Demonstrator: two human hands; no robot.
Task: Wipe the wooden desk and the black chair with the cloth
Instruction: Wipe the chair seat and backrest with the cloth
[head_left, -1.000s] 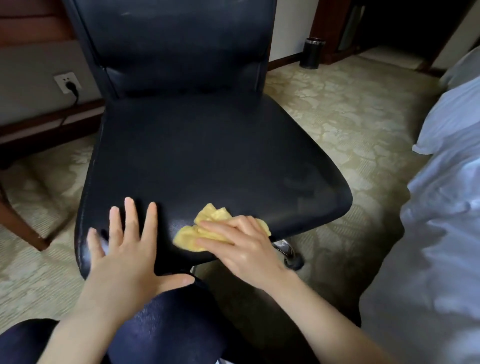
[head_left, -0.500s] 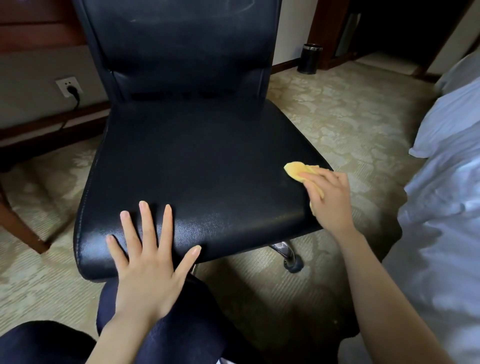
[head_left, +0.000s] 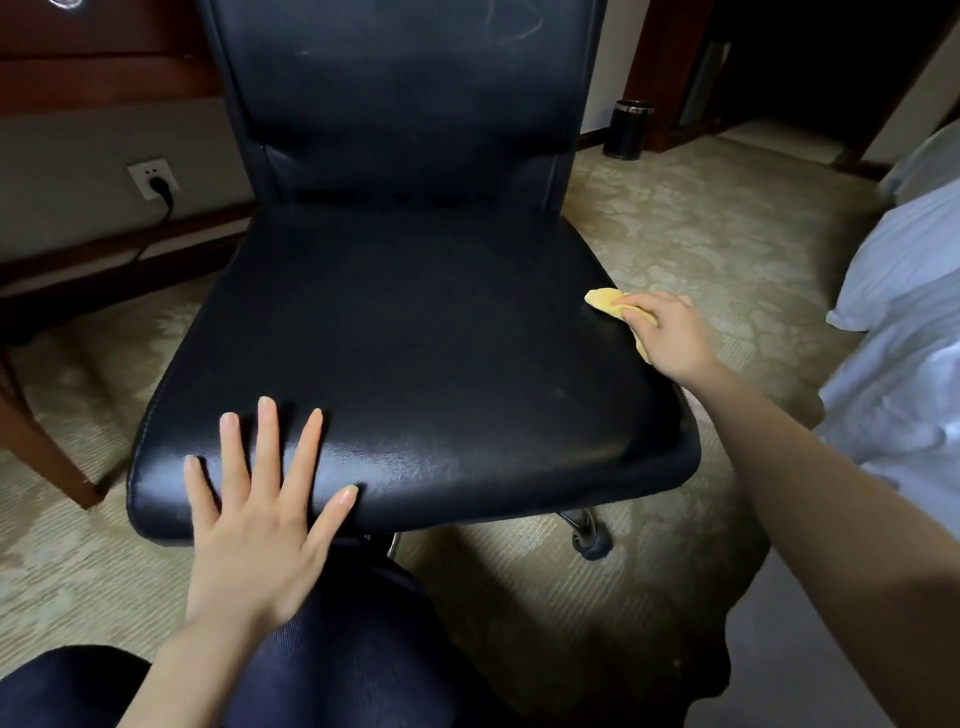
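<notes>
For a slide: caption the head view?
Right hand holds yellow cloth on black chair, at the seat's edge; left hand rests flat on its front.

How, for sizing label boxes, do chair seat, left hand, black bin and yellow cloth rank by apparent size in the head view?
Largest first:
chair seat
left hand, enlarged by nearness
black bin, far off
yellow cloth, mostly hidden under the right hand

Head camera looks forward and down, close above the black chair (head_left: 415, 338).
</notes>
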